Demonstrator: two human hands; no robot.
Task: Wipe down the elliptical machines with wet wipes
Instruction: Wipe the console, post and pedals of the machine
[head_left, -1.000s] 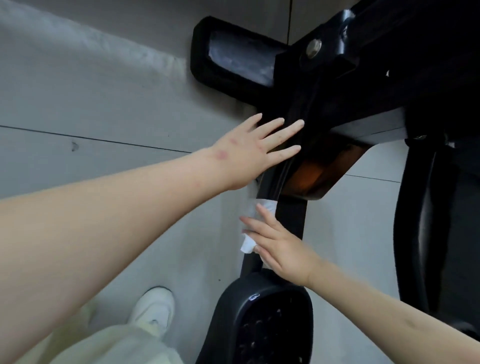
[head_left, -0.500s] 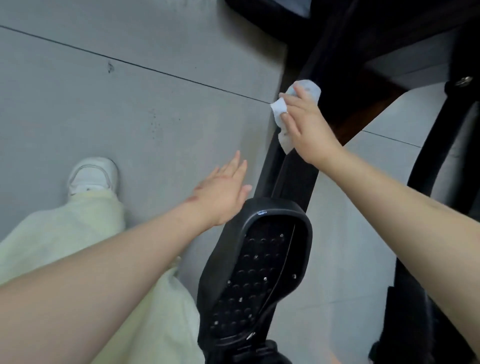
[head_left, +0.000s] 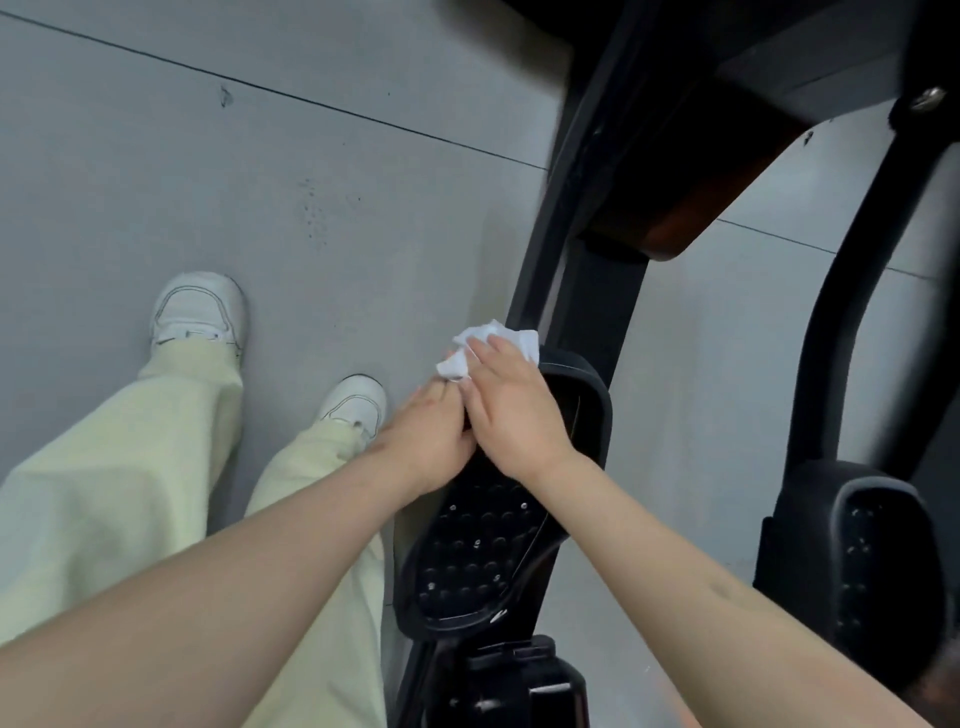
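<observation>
The elliptical machine (head_left: 582, 291) fills the view from twelve o'clock down to six, black against the grey floor (head_left: 260, 182). Its near pedal (head_left: 483, 545) sits just below centre, and a second pedal (head_left: 878, 561) stands well apart at four o'clock. The step in hand looks like the near pedal, starting at its toe end.

Both hands meet at that pedal's twelve o'clock rim. The right hand (head_left: 519, 415) lies over the rim with its fingers close together and fairly straight, pressing the wet wipe (head_left: 498, 338) down. The wipe is bunched, with white folds spilling past the fingertips toward eleven and one o'clock. The left hand (head_left: 431, 441) comes in from eight o'clock, touching the right. Its fingers run under the right palm, so I cannot tell whether they hold the rim, the wipe or nothing.

To do this well, I would open the wipe out first — a wad cleans only where its high folds touch. Then I would draw it from twelve o'clock toward six in overlapping passes, keeping the fingers flat so the cloth reaches between the raised studs. The raised lip wants its own pass — all the way round, inner wall included. The pedal probably swings, so the left hand would serve best braced on the nine o'clock edge. A corner of the wipe could snag on the small screws in the tread, so light pressure there seems wise.
</observation>
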